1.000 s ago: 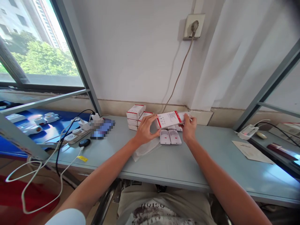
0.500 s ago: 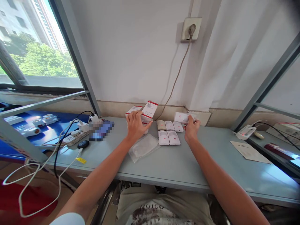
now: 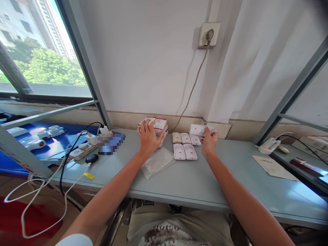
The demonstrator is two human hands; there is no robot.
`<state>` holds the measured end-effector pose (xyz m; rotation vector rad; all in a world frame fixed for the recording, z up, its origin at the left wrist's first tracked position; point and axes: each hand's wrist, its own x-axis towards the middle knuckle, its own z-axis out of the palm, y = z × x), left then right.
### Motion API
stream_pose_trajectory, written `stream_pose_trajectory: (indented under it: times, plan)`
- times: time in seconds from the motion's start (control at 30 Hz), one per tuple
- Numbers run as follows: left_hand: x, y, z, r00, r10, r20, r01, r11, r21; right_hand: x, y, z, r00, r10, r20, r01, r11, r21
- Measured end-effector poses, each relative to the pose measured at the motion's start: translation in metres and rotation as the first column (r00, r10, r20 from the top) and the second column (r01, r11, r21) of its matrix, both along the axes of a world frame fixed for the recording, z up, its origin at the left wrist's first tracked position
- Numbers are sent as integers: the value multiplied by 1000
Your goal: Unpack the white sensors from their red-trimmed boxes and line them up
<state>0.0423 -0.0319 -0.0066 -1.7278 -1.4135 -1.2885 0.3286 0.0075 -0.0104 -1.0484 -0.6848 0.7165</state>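
Note:
My left hand (image 3: 149,136) lies over a stack of small white-and-red cardboard boxes (image 3: 160,124), its fingers across the top and its thumb along the right side. At the right, my right hand (image 3: 210,139) grips the end of a white motion sensor (image 3: 196,129) with a red logo, which seems to be in clear plastic. Between the hands, several more motion sensors (image 3: 190,151) lie in two rows, close together; one of them is a beige sensor (image 3: 176,138). A clear plastic bag (image 3: 157,163) lies flat below my left hand.
Left on the grey table (image 3: 179,184) are a blurred phone (image 3: 112,143), a power strip (image 3: 81,151) with plugs and loose cables, and a round black object (image 3: 91,158). A paper sheet (image 3: 274,167) and a white adapter (image 3: 269,145) lie right. Metal frame posts stand on both sides.
The box that was tilted up under my left hand now sits level on the stack. My right hand stays in place with its sensor, now tilted slightly differently.

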Motion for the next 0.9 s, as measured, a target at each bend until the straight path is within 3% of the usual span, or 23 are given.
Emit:
stream_pose_trajectory:
  times: [0.1,0.2,0.27,0.33,0.47,0.63,0.73,0.9]
  plan:
    - [3,-2,-1,997,-71,-9,71,993,96,-3,-3,0,999,6,34,-6,1000,-8]
    - [7,-7,-2,970,-228,-83,238,960,149,-13,-10,2,995,66,79,-69,997,29]
    - [12,-12,-3,926,-343,-157,363,924,117,-23,-17,4,980,156,124,-166,983,75]
    - [19,-17,-5,878,-424,-221,445,894,56,-35,-27,7,940,281,192,-303,948,97]
    - [28,-18,-10,807,-509,-300,529,849,-18,-54,-48,12,791,527,311,-575,814,84]
    - [28,-15,-14,818,-508,-269,517,855,-42,-55,-57,18,735,611,295,-654,754,68]
    - [26,-16,-14,826,-517,-225,507,855,-105,-48,-50,17,744,609,273,-643,765,46]
    - [25,-18,-13,816,-550,-179,531,835,-144,-37,-33,11,835,457,306,-487,873,28]
